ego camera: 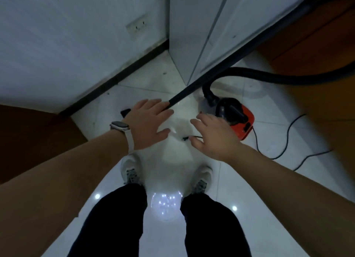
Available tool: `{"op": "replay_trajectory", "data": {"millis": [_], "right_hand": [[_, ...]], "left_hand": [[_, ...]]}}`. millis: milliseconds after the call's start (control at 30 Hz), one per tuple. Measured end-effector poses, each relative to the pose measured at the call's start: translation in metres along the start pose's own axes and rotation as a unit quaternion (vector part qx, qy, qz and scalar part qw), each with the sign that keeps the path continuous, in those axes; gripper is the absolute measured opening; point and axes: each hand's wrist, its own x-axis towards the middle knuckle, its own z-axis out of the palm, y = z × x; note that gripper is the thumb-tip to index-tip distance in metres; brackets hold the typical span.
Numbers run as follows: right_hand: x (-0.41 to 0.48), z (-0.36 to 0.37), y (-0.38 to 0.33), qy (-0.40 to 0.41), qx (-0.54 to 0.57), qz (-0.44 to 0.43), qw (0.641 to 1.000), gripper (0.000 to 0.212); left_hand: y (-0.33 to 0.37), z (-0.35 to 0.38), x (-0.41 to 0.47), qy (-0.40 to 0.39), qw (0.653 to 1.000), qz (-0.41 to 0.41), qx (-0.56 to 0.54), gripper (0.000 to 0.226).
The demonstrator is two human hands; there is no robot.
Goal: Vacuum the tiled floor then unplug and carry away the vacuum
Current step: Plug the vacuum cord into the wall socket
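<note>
Item: vacuum [236, 118]. Red-black canister on tiled floor [249, 189], just beyond my right hand [213, 135]. Cord [284, 141] loose on tiles at right.
Wand [221, 64]: slanting, tip by my left hand [148, 122]; contact unclear.
Fingers [153, 103]: both hands spread wide, holding nothing.
Step, my reading: take wand, wrap fully, avoid cord underfoot.

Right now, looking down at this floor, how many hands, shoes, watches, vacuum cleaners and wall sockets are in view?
Hands: 2, the left hand and the right hand, both open
Shoes: 2, the left shoe and the right shoe, both white
Watches: 1, the watch on the left wrist
Vacuum cleaners: 1, the red vacuum
Wall sockets: 1, the wall socket
Total: 7
</note>
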Motion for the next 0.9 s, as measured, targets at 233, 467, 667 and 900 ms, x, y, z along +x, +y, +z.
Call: {"op": "replay_trajectory", "data": {"millis": [233, 467, 667, 900], "right_hand": [[0.063, 0.176, 0.070, -0.055, -0.035, -0.018, 0.998, 0.054], [0.119, 0.306, 0.121, -0.117, -0.065, -0.064, 0.989, 0.046], [0.142, 0.373, 0.143, -0.198, -0.114, -0.088, 0.970, 0.048], [0.147, 0.396, 0.151, -0.252, -0.110, -0.051, 0.960, 0.035]], "left_hand": [[-0.031, 0.186, 0.068, -0.043, 0.998, 0.048, 0.006, 0.060], [-0.042, 0.329, 0.122, -0.059, 0.998, 0.021, -0.013, 0.060], [-0.044, 0.391, 0.125, -0.089, 0.995, 0.024, -0.025, 0.058], [-0.044, 0.392, 0.147, -0.099, 0.993, 0.066, -0.001, 0.051]]}}
